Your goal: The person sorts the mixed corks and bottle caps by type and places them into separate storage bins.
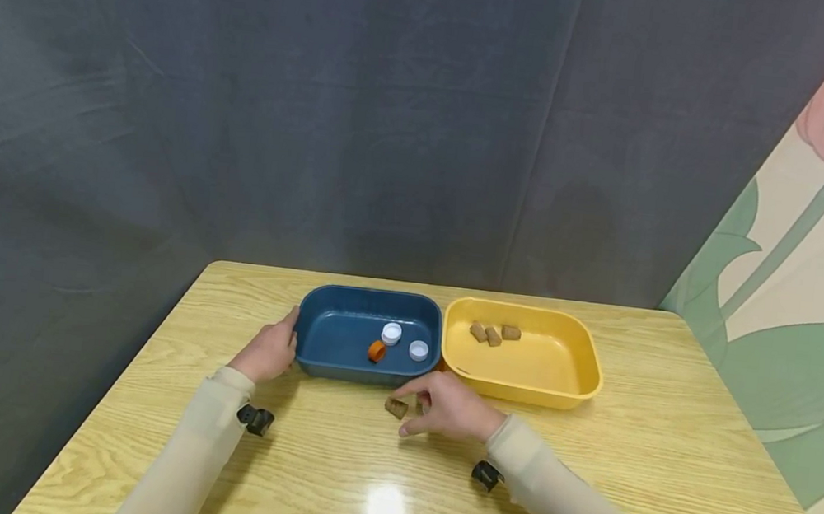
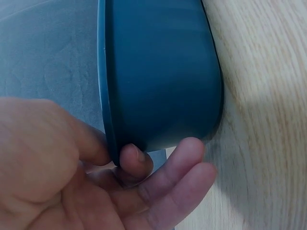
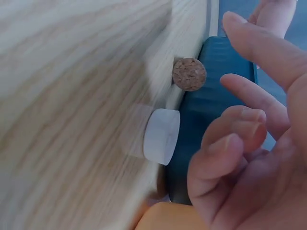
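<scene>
My left hand (image 1: 272, 349) is at the left end of a blue plastic tub (image 1: 341, 372). In the left wrist view its thumb and a bent finger (image 2: 135, 160) pinch the tub's rim, while two other fingers extend beside the wall. Close over the table, my right hand (image 1: 453, 408) has its thumb and index finger spread on either side of a cork (image 1: 396, 408), with no contact showing. A white bottle cap (image 3: 162, 136) stands on its edge near that cork, partly hidden by the right hand in the head view.
Inside the blue tub are two white caps (image 1: 391, 334) and an orange cap (image 1: 376, 351). A yellow tub (image 1: 525, 394) adjoins it on the right, holding three corks (image 1: 511, 333). Behind the wooden table (image 1: 662, 447) hangs a dark curtain (image 1: 395, 123).
</scene>
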Demonstrator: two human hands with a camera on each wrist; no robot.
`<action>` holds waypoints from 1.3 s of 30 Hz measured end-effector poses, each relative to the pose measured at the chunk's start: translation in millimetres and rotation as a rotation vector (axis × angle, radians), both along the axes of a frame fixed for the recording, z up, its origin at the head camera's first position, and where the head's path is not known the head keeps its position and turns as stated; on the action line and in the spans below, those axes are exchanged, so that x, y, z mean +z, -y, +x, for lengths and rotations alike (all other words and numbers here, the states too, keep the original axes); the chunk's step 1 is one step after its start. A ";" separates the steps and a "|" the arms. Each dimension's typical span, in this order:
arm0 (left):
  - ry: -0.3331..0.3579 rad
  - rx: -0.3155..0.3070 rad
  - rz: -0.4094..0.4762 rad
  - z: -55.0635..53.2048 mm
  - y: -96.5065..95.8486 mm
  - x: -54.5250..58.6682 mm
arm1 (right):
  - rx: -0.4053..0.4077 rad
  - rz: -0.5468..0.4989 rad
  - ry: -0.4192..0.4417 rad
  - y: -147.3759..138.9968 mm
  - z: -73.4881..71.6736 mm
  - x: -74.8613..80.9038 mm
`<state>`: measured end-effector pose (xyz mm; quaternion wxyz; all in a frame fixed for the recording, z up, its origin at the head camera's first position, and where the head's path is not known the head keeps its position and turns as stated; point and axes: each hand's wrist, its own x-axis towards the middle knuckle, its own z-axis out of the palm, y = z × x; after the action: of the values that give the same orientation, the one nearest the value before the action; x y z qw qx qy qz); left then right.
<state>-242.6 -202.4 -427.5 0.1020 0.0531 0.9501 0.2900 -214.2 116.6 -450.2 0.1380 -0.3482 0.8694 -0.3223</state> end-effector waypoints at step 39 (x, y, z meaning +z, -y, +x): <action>-0.029 -0.024 -0.050 0.1 -0.8 0.3 | -0.012 0.017 -0.017 6.4 -3.0 -13.5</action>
<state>-242.5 -201.6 -427.2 0.0929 0.0659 0.9577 0.2643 -217.2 110.2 -463.7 0.1316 -0.3443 0.8754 -0.3127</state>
